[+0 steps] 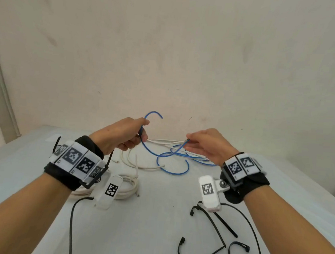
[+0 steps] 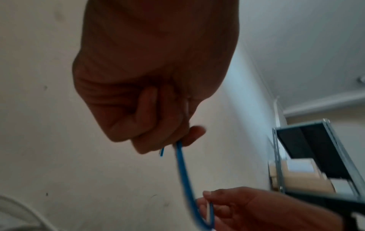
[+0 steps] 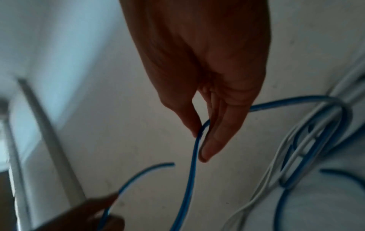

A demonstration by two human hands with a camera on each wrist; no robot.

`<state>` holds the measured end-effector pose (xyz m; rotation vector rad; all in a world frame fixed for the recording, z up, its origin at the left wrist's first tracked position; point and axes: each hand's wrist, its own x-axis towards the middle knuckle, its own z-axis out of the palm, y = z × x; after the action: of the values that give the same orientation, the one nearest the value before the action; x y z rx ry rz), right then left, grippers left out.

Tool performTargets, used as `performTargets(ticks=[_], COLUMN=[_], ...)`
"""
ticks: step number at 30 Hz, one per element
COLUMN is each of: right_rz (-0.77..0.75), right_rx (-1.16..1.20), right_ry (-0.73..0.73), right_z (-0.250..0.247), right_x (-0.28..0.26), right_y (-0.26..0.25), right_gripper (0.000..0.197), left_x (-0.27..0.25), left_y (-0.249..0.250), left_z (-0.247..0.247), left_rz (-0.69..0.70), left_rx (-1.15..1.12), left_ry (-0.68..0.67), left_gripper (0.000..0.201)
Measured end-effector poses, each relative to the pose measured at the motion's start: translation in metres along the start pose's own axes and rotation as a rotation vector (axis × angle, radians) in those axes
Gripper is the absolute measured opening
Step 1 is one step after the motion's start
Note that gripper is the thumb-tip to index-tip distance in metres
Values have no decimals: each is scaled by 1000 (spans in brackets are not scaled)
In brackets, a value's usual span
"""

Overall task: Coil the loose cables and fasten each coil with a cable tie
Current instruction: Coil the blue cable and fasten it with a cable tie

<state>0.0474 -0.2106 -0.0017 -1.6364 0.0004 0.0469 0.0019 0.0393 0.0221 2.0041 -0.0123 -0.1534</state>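
A loose blue cable (image 1: 172, 160) lies in loops on the white table (image 1: 157, 223). My left hand (image 1: 123, 134) pinches the blue cable (image 2: 182, 164) near its free end, which arcs up above the fingers. My right hand (image 1: 206, 146) pinches the same blue cable (image 3: 194, 148) further along, between thumb and fingers. Both hands are raised above the table, a short span of cable sagging between them. Loose white cables (image 1: 141, 164) lie behind and under the blue one. Several black cable ties (image 1: 215, 226) lie at the front right.
A coiled white cable (image 1: 128, 189) lies under my left wrist. One long black tie (image 1: 72, 224) runs along the front left. A plain wall (image 1: 166, 58) stands close behind the table. A metal shelf (image 2: 316, 156) shows in the left wrist view.
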Motion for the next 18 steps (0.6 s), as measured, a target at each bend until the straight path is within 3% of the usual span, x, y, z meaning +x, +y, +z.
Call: performTargets(ticks=[3, 7, 9, 11, 16, 18], right_rz=[-43, -49, -44, -7, 171, 237], right_rx=[-267, -652, -717, -659, -47, -38], right_ry=[-8, -152, -233, -297, -409, -441], right_z=[-3, 4, 12, 18, 25, 26], right_x=[1, -10, -14, -16, -27, -32], right_y=[11, 14, 15, 17, 6, 2], right_gripper=[32, 29, 35, 43, 39, 40], left_x=[7, 15, 18, 20, 24, 26], left_y=[-8, -12, -9, -5, 4, 6], left_z=[5, 13, 18, 23, 30, 32], left_rz=[75, 151, 207, 266, 335, 366], left_rx=[143, 115, 58, -46, -390, -507], left_ry=[105, 131, 134, 126, 2, -13], left_gripper=[53, 49, 46, 43, 42, 42])
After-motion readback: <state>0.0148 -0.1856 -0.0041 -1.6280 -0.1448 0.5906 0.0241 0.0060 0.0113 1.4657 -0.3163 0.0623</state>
